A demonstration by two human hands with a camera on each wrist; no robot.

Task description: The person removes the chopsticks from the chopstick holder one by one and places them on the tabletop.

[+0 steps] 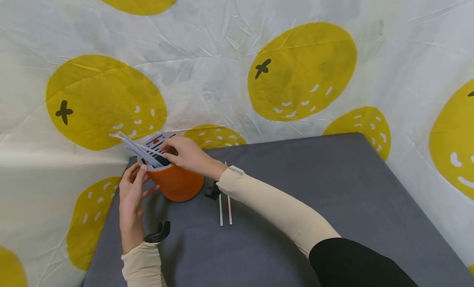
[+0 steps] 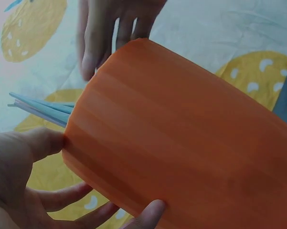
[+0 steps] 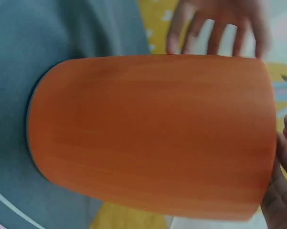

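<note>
An orange container (image 1: 181, 182) with a slotted lilac part (image 1: 163, 137) at its mouth stands at the table's far left. Pastel straws (image 1: 142, 151) lean out over its rim, bunched to the left. My left hand (image 1: 132, 192) touches the container's left side and rim with spread, fairly straight fingers. Over the mouth, my right hand (image 1: 187, 155) has its thumb and fingertips together, pinching the end of a pale blue straw (image 1: 149, 149). The orange wall hides the lower ends of the straws in both wrist views.
Two loose straws, a whitish one (image 1: 221, 211) and a pink one (image 1: 229, 213), lie on the dark grey table (image 1: 296, 176) beneath my right forearm. Behind the table hangs a white cloth (image 1: 207, 85) printed with yellow fruit, close to the container.
</note>
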